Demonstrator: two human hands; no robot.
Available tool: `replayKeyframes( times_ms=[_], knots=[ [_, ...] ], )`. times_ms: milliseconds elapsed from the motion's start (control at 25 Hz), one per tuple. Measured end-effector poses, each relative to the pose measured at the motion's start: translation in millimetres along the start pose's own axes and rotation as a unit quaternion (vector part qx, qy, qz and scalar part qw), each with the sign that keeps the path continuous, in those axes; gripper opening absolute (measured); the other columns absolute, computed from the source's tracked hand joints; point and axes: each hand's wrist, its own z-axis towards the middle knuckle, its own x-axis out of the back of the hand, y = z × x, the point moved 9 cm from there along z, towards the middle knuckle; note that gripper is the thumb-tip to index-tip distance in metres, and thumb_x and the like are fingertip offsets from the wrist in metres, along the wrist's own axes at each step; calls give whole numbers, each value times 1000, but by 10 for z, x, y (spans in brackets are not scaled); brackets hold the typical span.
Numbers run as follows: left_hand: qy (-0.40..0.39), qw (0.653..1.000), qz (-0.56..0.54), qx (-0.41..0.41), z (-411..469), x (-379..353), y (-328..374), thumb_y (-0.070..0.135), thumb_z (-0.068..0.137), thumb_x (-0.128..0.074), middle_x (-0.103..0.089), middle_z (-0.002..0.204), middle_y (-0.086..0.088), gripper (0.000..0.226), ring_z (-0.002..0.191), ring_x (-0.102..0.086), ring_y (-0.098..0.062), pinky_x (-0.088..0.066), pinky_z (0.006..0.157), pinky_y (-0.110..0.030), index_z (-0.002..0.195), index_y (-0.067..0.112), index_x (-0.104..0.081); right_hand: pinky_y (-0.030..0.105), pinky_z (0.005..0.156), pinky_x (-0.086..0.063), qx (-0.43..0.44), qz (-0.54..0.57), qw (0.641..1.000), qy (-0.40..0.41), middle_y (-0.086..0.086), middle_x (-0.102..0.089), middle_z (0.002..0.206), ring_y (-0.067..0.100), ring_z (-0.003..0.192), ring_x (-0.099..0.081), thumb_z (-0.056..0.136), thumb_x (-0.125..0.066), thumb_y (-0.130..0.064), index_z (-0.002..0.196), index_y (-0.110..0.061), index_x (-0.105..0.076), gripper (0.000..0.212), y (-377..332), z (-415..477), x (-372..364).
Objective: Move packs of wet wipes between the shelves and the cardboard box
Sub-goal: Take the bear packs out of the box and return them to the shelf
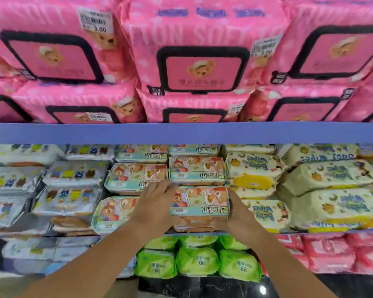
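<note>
Just below the blue shelf edge [185, 132], both hands hold 1 pale teal soft plastic wipes pack printed with cartoon bears [199, 201], at the front of the middle shelf. The left hand [154, 206] lies spread across its left end, the right hand [238, 214] cups its right end. Identical bear packs [136, 177] sit stacked behind it. Above the blue edge stand large pink packs [202, 59]; well below it, green packs [197, 260].
</note>
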Motion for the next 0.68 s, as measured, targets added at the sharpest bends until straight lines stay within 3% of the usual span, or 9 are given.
replayKeyframes(
  times_ms=[120, 240, 280, 360, 480, 600, 680],
  knots=[
    [-4, 981, -189, 46, -113, 65, -3, 47, 86, -74, -37, 154, 9, 83, 140, -42, -20, -36, 111, -30, 157, 28, -33, 46, 110, -42, -48, 68, 995, 49, -20, -44, 141, 20, 135, -45, 91, -74, -27, 150, -37, -31, 74, -102, -145, 26],
    [3, 926, -364, 101, -312, 147, -11, 40, 92, -70, -41, 157, 6, 66, 132, -54, -38, -48, 102, -43, 152, 36, -41, 51, 117, -33, -48, 89, 989, 105, -6, -29, 162, 23, 147, -33, 94, -64, -46, 156, -32, -28, 73, -203, -359, 26],
    [4, 909, -403, 109, -418, 181, -11, 42, 93, -69, -42, 158, 6, 66, 136, -51, -35, -46, 105, -43, 152, 36, -41, 50, 117, -32, -41, 86, 989, 115, -5, -28, 163, 22, 147, -32, 94, -62, -50, 156, -33, -30, 72, -267, -485, -16],
    [11, 874, -472, 116, -641, 268, -17, 46, 96, -64, -43, 156, 10, 62, 140, -47, -17, -40, 107, -30, 152, 31, -42, 47, 116, -33, -29, 77, 988, 130, -7, -29, 163, 21, 147, -32, 93, -58, -57, 154, -35, -33, 70, -347, -716, -117],
    [-4, 834, -537, 127, -1075, 330, -130, 47, 101, -54, -50, 138, 17, 50, 117, -52, 1, -38, 94, -20, 147, 28, -49, 41, 113, -30, -15, 77, 985, 155, -12, -31, 159, 15, 146, -32, 96, -56, -53, 154, -34, -35, 64, -413, -1078, -355],
    [-26, 810, -567, 147, -1542, 171, -522, 47, 102, -51, -50, 135, 17, 42, 130, -47, -7, -37, 107, -30, 140, 29, -55, 32, 104, -31, -7, 93, 980, 178, -13, -42, 148, 7, 130, -39, 100, -54, -40, 150, -31, -41, 52, -393, -1417, -789],
    [-34, 801, -573, 171, -1850, -16, -914, 45, 102, -52, -55, 141, 9, 31, 133, -51, -14, -37, 116, -39, 129, 32, -58, 29, 102, -31, -10, 108, 976, 190, -9, -46, 148, 8, 130, -42, 102, -53, -32, 150, -28, -42, 50, -279, -1604, -1191]
  ],
)
